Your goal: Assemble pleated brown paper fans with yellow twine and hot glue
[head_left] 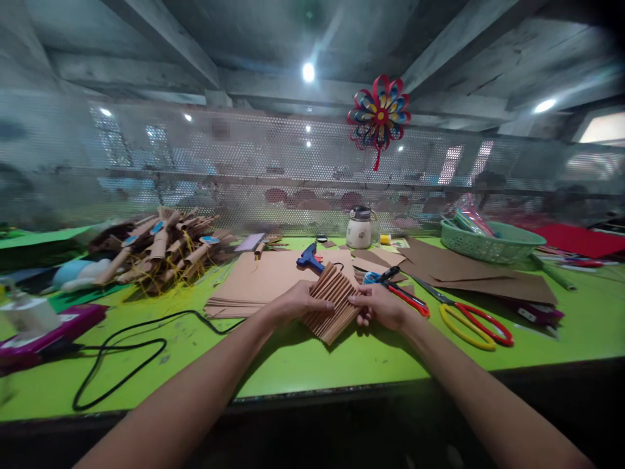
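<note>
Between my two hands is a piece of brown paper (336,306) folded into narrow accordion pleats, tilted above the green table. My left hand (303,301) grips its left side, the thumb lying across the pleats. At the right edge, my right hand (378,305) pinches the paper between thumb and fingers. Just behind the pleats lies a blue glue gun (311,258), resting on a stack of flat tan paper sheets (258,277). Red-handled pliers (409,298) and large scissors (463,312) with one yellow and one red handle lie to the right.
Rolled brown paper pieces with yellow strings (166,251) are heaped at left. A black cable (131,335) loops near a purple power strip (73,326). Behind stand a white jug (359,229) and a green basket (493,241). A paper flower (379,117) hangs on the perforated screen (273,156).
</note>
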Action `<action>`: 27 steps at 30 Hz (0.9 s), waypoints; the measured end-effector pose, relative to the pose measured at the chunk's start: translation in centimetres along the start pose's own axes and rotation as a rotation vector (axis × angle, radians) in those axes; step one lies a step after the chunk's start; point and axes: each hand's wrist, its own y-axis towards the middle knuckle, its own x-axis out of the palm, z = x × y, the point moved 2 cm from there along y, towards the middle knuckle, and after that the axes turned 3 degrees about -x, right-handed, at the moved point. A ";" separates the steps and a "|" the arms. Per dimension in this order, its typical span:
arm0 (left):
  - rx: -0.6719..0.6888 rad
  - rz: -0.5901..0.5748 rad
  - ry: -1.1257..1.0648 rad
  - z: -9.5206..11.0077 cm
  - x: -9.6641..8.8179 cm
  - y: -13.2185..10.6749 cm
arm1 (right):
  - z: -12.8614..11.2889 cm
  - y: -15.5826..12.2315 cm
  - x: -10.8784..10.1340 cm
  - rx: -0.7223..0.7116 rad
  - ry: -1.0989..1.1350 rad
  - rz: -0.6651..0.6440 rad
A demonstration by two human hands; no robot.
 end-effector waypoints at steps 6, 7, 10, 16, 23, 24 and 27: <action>0.024 -0.033 0.035 -0.3 1.1 0.0 | 0.0 0.1 0.1 -0.006 0.006 0.000; 0.025 -0.045 0.025 -0.3 1.3 0.1 | 0.0 0.1 0.2 -0.009 0.013 -0.005; 0.037 -0.108 -0.032 -0.1 1.6 0.1 | -0.2 0.0 0.3 -0.030 0.038 -0.020; 0.021 -0.191 -0.075 0.0 1.4 -0.1 | -0.1 0.0 0.2 -0.047 0.062 -0.032; -0.031 -0.283 -0.157 -0.1 2.3 -0.3 | 0.1 0.2 0.3 -0.086 0.048 0.008; -0.035 -0.279 -0.148 -0.1 2.4 -0.3 | 0.0 0.2 0.4 -0.093 0.039 0.019; -0.047 -0.244 -0.117 -0.1 2.4 -0.2 | -0.5 0.0 0.7 -0.133 -0.021 0.033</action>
